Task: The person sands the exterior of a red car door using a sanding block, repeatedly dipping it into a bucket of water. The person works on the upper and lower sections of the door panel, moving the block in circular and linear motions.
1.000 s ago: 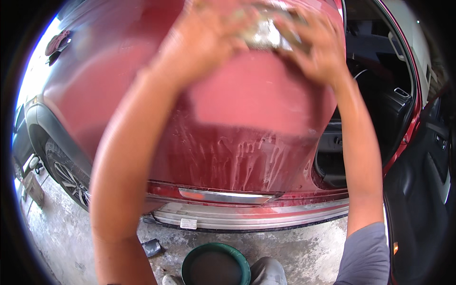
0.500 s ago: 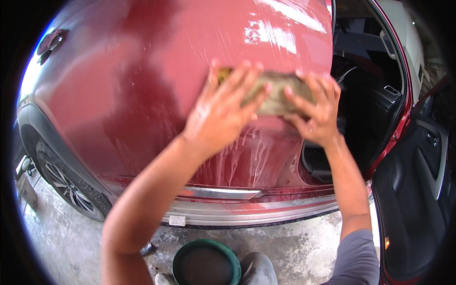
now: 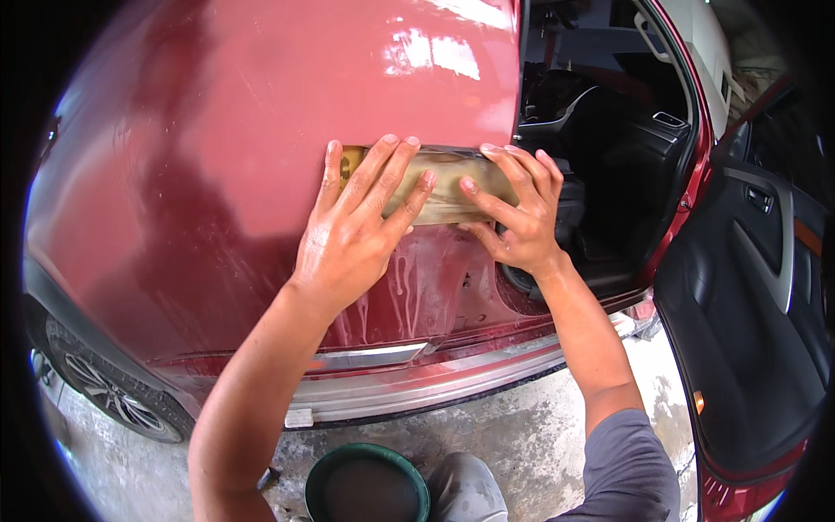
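Note:
My left hand (image 3: pixel 357 217) presses with spread fingers on the left part of a long, pale yellowish block (image 3: pixel 448 174), which lies against the red car panel (image 3: pixel 222 113). My right hand (image 3: pixel 513 200) grips the block's right end, beside the open doorway, fingers bent over it. Much of the block is hidden under my fingers. The panel has a dull pinkish patch, with wet streaks below my hands and glossy reflections higher up.
An open car door (image 3: pixel 739 339) stands at the right beside the dark interior (image 3: pixel 591 191). A wheel (image 3: pixel 113 387) is at lower left, and a metal step (image 3: pixel 417 383) runs under the panel. A green basin (image 3: pixel 365 483) of murky liquid sits on the concrete below, beside my knee.
Since a second ago both hands have moved down the panel with the block, exposing the glossy area above. In the last half second the view has shifted, bringing more doorway into view.

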`<state>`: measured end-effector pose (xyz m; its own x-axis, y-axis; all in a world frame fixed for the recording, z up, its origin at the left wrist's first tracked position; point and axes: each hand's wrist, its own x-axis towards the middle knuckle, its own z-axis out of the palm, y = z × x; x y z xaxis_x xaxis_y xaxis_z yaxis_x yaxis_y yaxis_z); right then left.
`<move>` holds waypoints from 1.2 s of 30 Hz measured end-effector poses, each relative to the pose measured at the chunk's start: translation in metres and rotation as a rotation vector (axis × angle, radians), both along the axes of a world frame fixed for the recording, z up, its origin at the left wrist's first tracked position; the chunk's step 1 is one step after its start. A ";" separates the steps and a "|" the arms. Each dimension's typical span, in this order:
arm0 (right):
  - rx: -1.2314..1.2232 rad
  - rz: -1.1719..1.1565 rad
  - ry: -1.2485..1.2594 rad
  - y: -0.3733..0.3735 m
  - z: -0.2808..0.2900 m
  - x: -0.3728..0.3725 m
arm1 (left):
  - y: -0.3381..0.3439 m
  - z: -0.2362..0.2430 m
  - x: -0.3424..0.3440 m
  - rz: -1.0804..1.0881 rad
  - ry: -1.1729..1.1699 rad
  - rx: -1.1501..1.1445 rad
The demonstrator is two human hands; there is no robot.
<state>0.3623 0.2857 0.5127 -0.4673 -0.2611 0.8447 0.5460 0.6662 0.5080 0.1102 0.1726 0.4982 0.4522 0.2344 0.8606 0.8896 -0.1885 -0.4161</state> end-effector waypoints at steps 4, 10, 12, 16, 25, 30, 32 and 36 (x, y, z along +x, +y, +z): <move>0.120 0.038 -0.049 0.011 0.098 -0.003 | 0.015 0.089 -0.010 -0.026 0.035 0.111; 0.156 0.046 -0.017 0.006 0.132 -0.011 | 0.020 0.130 -0.020 -0.040 0.075 0.194; 0.068 0.024 0.007 0.005 0.072 0.009 | 0.018 0.067 0.004 -0.065 0.024 0.167; -0.005 0.009 0.015 0.004 0.048 0.023 | 0.015 0.052 0.022 0.039 0.073 0.032; 0.071 0.061 0.042 0.009 0.090 0.017 | 0.016 0.098 0.016 0.044 0.103 0.137; 0.000 0.006 0.060 0.006 0.049 0.029 | 0.022 0.074 0.025 0.095 0.189 0.080; 0.070 0.021 0.072 0.011 0.095 0.009 | 0.018 0.120 0.003 0.064 0.155 0.096; 0.079 0.046 0.057 0.003 0.111 -0.003 | 0.011 0.127 -0.005 0.065 0.120 0.183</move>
<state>0.3597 0.2887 0.6238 -0.4054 -0.3476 0.8455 0.5451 0.6505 0.5288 0.1055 0.1839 0.6256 0.5430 0.1113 0.8323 0.8394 -0.0441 -0.5417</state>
